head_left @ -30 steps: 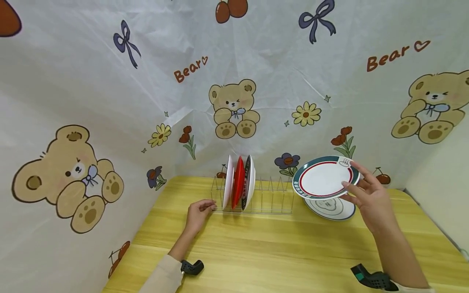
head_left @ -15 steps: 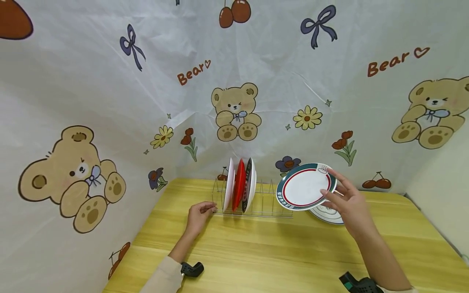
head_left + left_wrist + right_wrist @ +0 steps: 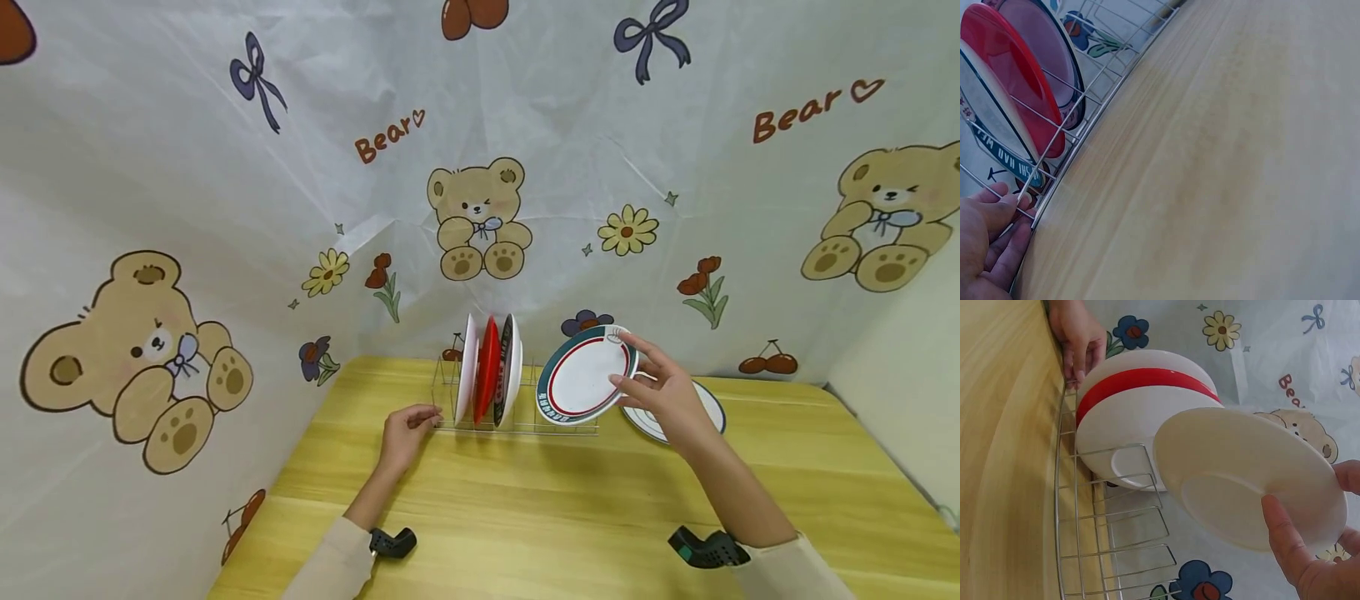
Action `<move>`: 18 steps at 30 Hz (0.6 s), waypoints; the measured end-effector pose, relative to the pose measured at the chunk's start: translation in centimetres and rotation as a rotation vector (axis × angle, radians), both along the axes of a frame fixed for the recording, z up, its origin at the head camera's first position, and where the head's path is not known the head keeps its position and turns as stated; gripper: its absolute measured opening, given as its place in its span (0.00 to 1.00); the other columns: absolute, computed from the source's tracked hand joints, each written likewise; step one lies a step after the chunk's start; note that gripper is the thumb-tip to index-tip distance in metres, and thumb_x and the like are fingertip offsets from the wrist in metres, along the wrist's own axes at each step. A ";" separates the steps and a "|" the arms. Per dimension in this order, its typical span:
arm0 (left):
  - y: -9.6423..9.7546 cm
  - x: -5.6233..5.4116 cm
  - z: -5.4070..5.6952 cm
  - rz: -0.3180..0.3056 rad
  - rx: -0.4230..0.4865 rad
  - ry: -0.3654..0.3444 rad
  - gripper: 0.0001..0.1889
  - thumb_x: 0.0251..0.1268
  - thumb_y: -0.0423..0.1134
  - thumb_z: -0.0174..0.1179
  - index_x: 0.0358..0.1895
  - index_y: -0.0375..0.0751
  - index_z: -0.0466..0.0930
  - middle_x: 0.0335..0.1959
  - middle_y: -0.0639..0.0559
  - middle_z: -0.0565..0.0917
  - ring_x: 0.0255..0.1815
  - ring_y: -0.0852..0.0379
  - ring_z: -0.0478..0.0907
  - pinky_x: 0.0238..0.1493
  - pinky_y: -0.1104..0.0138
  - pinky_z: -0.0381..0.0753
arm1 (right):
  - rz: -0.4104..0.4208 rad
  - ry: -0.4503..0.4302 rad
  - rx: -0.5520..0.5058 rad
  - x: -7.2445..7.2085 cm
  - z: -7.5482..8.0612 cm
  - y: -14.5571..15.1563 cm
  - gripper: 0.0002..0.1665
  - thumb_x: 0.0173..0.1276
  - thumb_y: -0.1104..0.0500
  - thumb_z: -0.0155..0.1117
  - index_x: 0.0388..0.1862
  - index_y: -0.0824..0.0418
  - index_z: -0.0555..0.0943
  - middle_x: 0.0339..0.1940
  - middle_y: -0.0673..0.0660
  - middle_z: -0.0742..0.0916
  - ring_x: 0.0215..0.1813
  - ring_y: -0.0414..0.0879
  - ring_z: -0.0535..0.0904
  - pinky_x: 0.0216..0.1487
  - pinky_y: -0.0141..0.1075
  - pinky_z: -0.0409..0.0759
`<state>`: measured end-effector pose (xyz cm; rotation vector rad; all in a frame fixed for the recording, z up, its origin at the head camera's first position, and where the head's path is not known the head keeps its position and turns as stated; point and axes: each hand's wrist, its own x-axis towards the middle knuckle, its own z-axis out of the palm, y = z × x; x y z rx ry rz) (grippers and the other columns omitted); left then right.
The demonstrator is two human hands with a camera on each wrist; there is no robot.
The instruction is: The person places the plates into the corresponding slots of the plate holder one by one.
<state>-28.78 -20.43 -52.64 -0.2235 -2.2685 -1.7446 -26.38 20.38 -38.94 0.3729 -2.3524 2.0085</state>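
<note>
My right hand [image 3: 663, 396] pinches the right edge of a white plate [image 3: 588, 377] with a green rim band and a red ring. That plate is tilted, in the air in front of the right part of a wire dish rack [image 3: 555, 428]; its pale underside shows in the right wrist view. My left hand [image 3: 405, 433] grips the rack's left end, thumb and fingers around the wire [image 3: 1025, 215]. Standing upright in the rack's left part are a white plate [image 3: 467, 375], a red plate [image 3: 487, 379] and a dark-patterned plate [image 3: 507, 375].
Another white plate [image 3: 712, 407] with a dark rim line lies on the wooden table [image 3: 525, 517] at the right, partly hidden by my right hand. Behind the table hangs a bear-print cloth [image 3: 322, 192], and it runs along the left side too.
My right hand has carried the green-rimmed plate left, from above the plate on the table to the rack, and tipped it steeper. The left hand has stayed on the rack's end.
</note>
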 end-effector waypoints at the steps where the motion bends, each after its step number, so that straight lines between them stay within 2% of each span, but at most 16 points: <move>1: 0.0 0.0 0.0 -0.001 -0.001 -0.002 0.08 0.66 0.23 0.64 0.47 0.24 0.86 0.43 0.32 0.88 0.44 0.34 0.86 0.45 0.55 0.88 | 0.005 -0.002 0.015 -0.1 0.1 -0.2 0.44 0.71 0.54 0.70 0.82 0.48 0.61 0.67 0.71 0.74 0.51 0.41 0.85 0.48 0.38 0.87; 10: 0.1 -0.1 -0.2 0.002 0.002 -0.014 0.09 0.67 0.23 0.64 0.47 0.23 0.85 0.43 0.31 0.87 0.44 0.35 0.86 0.41 0.66 0.88 | 0.073 0.022 0.060 -2.0 0.9 -2.3 0.44 0.69 0.57 0.73 0.80 0.50 0.64 0.55 0.71 0.77 0.47 0.51 0.84 0.46 0.41 0.89; 14: 0.0 0.0 -0.1 -0.002 0.015 -0.020 0.09 0.66 0.23 0.64 0.47 0.23 0.85 0.43 0.30 0.87 0.44 0.34 0.86 0.43 0.63 0.88 | 0.111 0.047 0.055 -3.0 0.9 -3.4 0.43 0.68 0.61 0.73 0.79 0.53 0.65 0.54 0.72 0.77 0.48 0.55 0.85 0.44 0.43 0.89; 18: 0.0 0.1 0.1 -0.007 0.020 -0.024 0.08 0.66 0.23 0.64 0.46 0.23 0.85 0.43 0.30 0.87 0.44 0.34 0.86 0.44 0.58 0.88 | 0.123 0.079 0.093 -3.6 0.7 -4.3 0.43 0.67 0.63 0.73 0.79 0.52 0.66 0.53 0.71 0.78 0.48 0.58 0.85 0.42 0.43 0.89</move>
